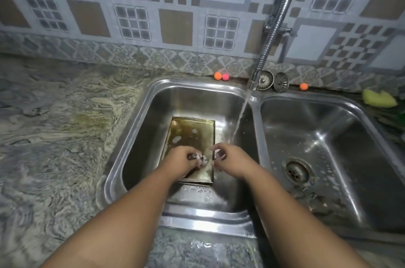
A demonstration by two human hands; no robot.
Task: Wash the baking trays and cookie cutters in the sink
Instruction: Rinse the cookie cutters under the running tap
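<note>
Rectangular brass-toned metal baking tray [192, 134]: flat in stainless-steel left sink basin [142, 127], long axis wall-to-viewer | left hand [183, 156]: grasping small soapy item [201, 159] over tray | right hand [229, 158]: curled, grasp unclear

I can read no text, label, brand or number here. The wall tiles [175, 24] at the far side carry only checks, grids and plain squares, no letters. The baking tray [192, 127] in the left sink basin [140, 136] shows stains and foam but no stamp I can make out. The cookie cutter [202, 159] gripped between my left hand [186, 156] and right hand [225, 157] is foamy and too small to show any mark.
</note>
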